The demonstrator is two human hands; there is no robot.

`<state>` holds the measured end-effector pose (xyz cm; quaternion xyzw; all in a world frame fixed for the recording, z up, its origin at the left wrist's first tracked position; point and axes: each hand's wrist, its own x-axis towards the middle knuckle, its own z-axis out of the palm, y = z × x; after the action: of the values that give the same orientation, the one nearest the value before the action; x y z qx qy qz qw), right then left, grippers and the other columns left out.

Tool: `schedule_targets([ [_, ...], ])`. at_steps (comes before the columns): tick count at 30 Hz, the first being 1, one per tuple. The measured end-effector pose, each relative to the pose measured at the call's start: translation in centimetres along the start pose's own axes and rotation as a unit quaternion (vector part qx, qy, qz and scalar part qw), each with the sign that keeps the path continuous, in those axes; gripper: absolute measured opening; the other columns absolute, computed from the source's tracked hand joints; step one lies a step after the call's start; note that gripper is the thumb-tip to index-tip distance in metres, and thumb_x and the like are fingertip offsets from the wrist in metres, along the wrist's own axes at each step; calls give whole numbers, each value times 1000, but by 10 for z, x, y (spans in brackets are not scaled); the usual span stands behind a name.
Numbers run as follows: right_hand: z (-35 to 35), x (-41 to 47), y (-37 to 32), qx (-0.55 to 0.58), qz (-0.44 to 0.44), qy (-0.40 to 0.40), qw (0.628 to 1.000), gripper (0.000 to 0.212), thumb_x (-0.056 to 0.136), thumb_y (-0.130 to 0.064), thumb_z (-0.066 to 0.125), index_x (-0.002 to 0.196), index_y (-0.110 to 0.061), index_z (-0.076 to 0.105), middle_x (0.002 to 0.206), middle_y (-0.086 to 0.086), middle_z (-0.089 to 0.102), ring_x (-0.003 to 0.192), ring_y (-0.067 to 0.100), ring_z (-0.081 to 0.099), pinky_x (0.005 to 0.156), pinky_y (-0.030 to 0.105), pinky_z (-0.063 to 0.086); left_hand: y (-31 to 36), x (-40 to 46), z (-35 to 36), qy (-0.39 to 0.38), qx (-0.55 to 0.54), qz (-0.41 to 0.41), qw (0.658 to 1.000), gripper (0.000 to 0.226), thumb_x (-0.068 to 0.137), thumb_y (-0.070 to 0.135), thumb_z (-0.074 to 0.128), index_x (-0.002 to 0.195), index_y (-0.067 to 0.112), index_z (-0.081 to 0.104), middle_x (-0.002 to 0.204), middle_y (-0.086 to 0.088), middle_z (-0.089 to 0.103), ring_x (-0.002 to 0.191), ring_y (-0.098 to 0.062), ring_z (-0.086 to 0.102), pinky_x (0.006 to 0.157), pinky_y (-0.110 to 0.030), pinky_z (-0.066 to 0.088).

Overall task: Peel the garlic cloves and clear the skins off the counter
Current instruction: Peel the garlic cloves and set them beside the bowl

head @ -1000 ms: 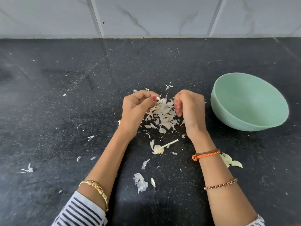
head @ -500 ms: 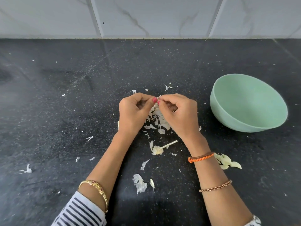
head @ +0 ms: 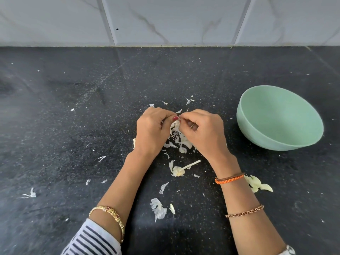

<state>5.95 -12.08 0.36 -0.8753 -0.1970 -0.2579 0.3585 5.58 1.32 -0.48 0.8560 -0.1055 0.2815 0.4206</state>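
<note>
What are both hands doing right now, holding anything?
Left hand: fingers curled, pinching a garlic clove above the skin pile.
Right hand: fingers curled, pinching at the same clove's skin.

My left grip [head: 152, 131] and right grip [head: 204, 133] meet fingertip to fingertip above the heap of skins [head: 179, 138] on the desk [head: 73, 126]. The bowl [head: 279, 118] stands right of my right grip; the stem [head: 184, 167] lies nearer me.
</note>
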Motion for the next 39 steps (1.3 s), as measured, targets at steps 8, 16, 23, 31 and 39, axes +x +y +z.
schedule_targets([
  [8,4,1,-4,26,66,10,997,22,72,-13,62,52,-3,61,45,6,52,43,22,46,46,35,38,5,-4,5,21,-20,-8,1000,27,84,21,52,78,2,71,73,-4,68,74,-9,50,68,-16,40],
  [16,1,1,-8,77,104,-3,992,30,72,-20,57,54,2,63,45,16,53,45,30,49,44,40,38,12,-2,2,11,-141,-128,982,15,80,6,69,82,20,68,71,16,63,63,3,55,62,-11,43],
  [23,-1,2,-12,142,155,-16,977,27,69,-25,60,60,-3,72,47,21,54,43,16,39,44,32,36,6,-2,2,8,-131,-88,987,9,78,15,62,82,22,67,73,20,60,67,10,55,64,-5,39],
  [31,-2,3,-16,258,261,-25,930,19,72,0,66,58,-11,72,51,17,62,45,23,53,47,38,48,2,-1,0,-7,-133,-61,989,11,78,13,61,80,12,71,73,19,59,67,9,54,64,-4,37],
  [39,-9,6,-25,389,353,-28,851,17,81,3,62,67,-3,70,54,1,63,49,5,54,47,16,46,2,3,-2,10,-276,-119,954,19,80,6,65,80,25,67,68,20,68,68,3,59,66,-14,47],
])
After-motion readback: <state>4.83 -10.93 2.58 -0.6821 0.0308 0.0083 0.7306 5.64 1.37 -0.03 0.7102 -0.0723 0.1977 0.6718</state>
